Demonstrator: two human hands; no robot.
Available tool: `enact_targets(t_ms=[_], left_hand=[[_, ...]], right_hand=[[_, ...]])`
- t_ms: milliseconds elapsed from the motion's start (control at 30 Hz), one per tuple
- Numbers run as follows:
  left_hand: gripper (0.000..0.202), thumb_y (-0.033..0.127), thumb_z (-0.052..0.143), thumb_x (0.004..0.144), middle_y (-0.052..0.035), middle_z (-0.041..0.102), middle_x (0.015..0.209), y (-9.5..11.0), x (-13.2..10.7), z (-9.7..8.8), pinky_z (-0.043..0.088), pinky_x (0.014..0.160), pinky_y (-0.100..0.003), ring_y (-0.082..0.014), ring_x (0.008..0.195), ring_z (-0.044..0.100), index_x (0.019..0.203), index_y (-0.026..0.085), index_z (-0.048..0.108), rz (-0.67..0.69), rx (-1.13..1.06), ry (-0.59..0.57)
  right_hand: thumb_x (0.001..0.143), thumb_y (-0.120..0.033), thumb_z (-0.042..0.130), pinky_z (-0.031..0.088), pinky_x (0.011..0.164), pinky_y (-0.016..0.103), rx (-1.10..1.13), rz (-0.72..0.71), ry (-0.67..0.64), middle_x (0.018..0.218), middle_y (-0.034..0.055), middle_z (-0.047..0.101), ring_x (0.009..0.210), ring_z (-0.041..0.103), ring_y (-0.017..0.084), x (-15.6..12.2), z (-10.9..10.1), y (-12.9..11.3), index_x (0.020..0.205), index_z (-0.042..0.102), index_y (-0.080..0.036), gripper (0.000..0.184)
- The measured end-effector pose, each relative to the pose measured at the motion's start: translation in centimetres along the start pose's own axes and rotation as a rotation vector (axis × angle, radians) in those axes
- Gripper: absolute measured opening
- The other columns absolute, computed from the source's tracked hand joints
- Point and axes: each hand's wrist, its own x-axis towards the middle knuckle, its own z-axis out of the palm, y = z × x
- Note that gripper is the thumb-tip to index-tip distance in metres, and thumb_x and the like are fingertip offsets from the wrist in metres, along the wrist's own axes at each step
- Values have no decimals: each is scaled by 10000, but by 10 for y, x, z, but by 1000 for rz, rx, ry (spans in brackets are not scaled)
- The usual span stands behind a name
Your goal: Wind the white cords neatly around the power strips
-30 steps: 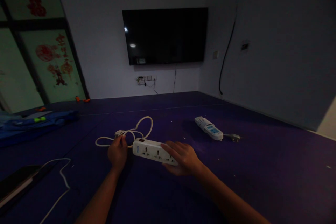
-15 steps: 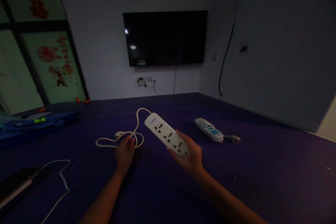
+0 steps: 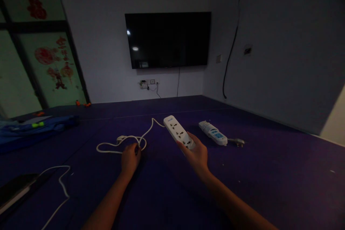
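In my right hand (image 3: 196, 152) is a white power strip (image 3: 176, 130), gripped at its near end, tilted with the far end up and to the left. Its white cord (image 3: 147, 131) runs from the far end down to my left hand (image 3: 131, 160), whose fingers are closed on it at the purple surface. Loops of the cord lie to the left of that hand, with the plug (image 3: 122, 138) resting by them. A second white power strip (image 3: 214, 134) with blue socket panels lies to the right, its cord wound around it.
The purple surface (image 3: 161, 194) stretches to the wall below a television (image 3: 168, 39). Blue cloth (image 3: 59, 125) lies at the left. A dark flat object (image 3: 18, 187) with a white cable (image 3: 63, 183) is at the lower left. A black cable (image 3: 231, 55) hangs on the right wall.
The power strip in my right hand has swung to the right and turned steeper. The cord between my hands is stretched straighter. My left hand has shifted slightly right and down.
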Motion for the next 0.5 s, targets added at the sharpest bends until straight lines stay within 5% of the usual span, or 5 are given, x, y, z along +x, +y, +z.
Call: enact_targets(t_ms=[300, 500], left_hand=[[117, 235, 518, 806, -99, 657, 849, -5, 2, 6, 443, 742, -321, -235, 867, 602, 828, 165, 609, -26, 136, -60], [176, 179, 421, 847, -94, 655, 841, -9, 4, 7, 440, 713, -305, -216, 812, 604, 846, 162, 596, -77, 88, -3]], right_hand=[[707, -473, 622, 536, 636, 366, -194, -164, -61, 975, 100, 696, 798, 670, 256, -5, 4, 2, 1163, 587, -214, 526], [675, -355, 637, 525, 743, 352, -229, -490, -334, 1076, 117, 673, 895, 659, 244, -6, 4, 5, 1176, 568, -176, 536]])
